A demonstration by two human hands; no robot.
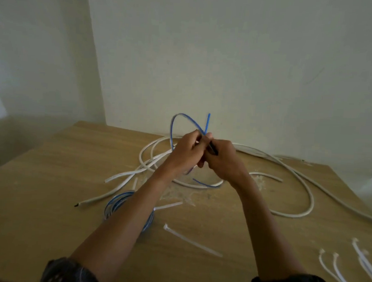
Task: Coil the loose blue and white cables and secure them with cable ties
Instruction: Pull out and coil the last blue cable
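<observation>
Above the wooden table my left hand and my right hand meet, both gripping a loose blue cable. It arcs up in a loop over my left hand, and its free end sticks up above my fingers. Another stretch of it lies on the table below my hands. A coiled blue cable lies under my left forearm. Loose white cables sprawl over the table's far half. One white cable tie lies near the front middle.
Several more white cable ties lie at the table's front right. A short white tie sits beside the blue coil. Pale walls stand just behind the table; its right edge runs diagonally at the far right.
</observation>
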